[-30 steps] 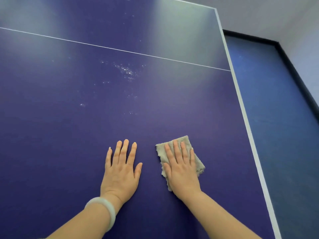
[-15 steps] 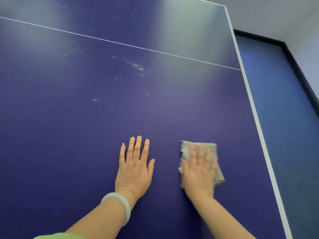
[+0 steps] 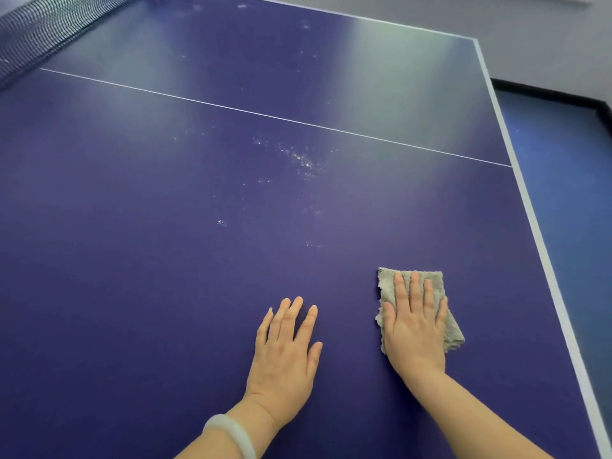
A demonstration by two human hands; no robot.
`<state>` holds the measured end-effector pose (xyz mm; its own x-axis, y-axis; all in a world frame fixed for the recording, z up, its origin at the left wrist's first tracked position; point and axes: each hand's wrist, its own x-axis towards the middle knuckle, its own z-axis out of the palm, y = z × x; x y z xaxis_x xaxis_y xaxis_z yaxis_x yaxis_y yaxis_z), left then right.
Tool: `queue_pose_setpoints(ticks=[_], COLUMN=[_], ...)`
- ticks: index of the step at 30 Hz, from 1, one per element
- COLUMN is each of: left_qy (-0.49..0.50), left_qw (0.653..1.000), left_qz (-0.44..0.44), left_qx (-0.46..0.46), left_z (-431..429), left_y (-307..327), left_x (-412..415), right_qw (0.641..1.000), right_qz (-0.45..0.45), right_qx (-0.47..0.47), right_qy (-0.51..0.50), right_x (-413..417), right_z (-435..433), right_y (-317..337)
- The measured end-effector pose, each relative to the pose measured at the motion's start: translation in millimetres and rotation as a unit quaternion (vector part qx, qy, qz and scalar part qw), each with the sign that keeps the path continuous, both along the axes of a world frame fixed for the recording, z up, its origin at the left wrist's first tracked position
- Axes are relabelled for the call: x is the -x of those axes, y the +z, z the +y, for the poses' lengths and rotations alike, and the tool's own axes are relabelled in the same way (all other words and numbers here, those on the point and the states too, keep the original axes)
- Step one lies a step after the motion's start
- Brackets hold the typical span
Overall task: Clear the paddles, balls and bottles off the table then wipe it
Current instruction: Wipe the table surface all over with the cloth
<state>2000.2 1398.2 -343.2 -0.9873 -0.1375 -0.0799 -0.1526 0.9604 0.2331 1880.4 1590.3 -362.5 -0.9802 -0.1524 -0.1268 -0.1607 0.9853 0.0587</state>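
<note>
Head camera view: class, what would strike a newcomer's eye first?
The right hand presses a folded grey fluffy cloth flat on the dark blue table-tennis table, near its white right edge. The left hand lies flat beside it; whitish speckles mark the surface farther ahead.

Bright, diffuse light. Pale glare bands across far half of glossy dark-blue table-tennis table [image 3: 132, 293]. Its white right edge [image 3: 542, 260] bows: wide-angle distortion. Table's near half sharp.
</note>
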Motion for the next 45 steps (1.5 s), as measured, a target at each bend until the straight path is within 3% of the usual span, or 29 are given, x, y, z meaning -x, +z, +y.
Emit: queue_pose_setpoints(ticks=[4,10,20,23,26,28,30,32,34,36,39,42,45], left_qy=[0.092,0.292,0.317,0.32,0.321,0.321,0.327,0.328,0.328,0.328,0.327,0.331,0.328], left_qw=[0.992,0.956,0.945,0.944,0.943,0.943,0.941,0.941,0.941,0.941,0.941,0.939,0.94], left_qz=[0.081,-0.019,-0.016,-0.015,-0.024,-0.027,-0.025,-0.023,-0.025,-0.029,-0.037,-0.047,-0.039], left_qx=[0.005,0.018,0.073,0.083,0.086,0.085,0.079,0.08,0.083,0.083,0.083,0.085,0.081], left_z=[-55.8,-121.4,-115.6,-114.7,-116.5,-117.4,-117.4,-116.3,-116.8,-116.9,-116.4,-117.2,-117.1], left_y=[3.3,-9.1,-19.2,-18.7,-21.1,-21.3,-21.2,-20.9,-20.1,-18.9,-19.8,-18.9,-16.0], left_x=[21.4,58.1,65.3,67.1,67.5,67.3,67.5,67.9,67.9,67.7,67.4,67.0,68.3], right_qw=[1.0,1.0,0.991,0.996,0.947,0.933,0.964,0.996,0.995,0.992,0.992,0.946,0.939], right_qz=[0.007,0.003,0.003,0.004,-0.006,0.008,0.033,0.003,-0.018,-0.016,-0.021,-0.028,-0.032], right_qx=[-0.002,0.021,0.059,0.081,0.104,0.078,0.05,0.054,0.078,0.089,0.083,0.078,0.072], right_qy=[-0.006,-0.015,-0.116,0.045,0.304,0.351,0.257,0.07,-0.06,-0.088,0.088,0.315,0.334], right_x=[9.5,18.8,47.4,44.9,38.1,64.6,114.7,168.6,201.0,208.4,178.7,127.8,150.1], right_z=[-2.6,-7.2,-90.1,-143.5,-156.3,-133.4,-102.8,-78.8,-80.5,-110.2,-162.7,-169.0,-132.9], right_y=[-2.6,-3.6,1.2,0.3,-4.0,-3.7,-3.9,1.0,5.3,6.2,5.1,-1.5,-2.5])
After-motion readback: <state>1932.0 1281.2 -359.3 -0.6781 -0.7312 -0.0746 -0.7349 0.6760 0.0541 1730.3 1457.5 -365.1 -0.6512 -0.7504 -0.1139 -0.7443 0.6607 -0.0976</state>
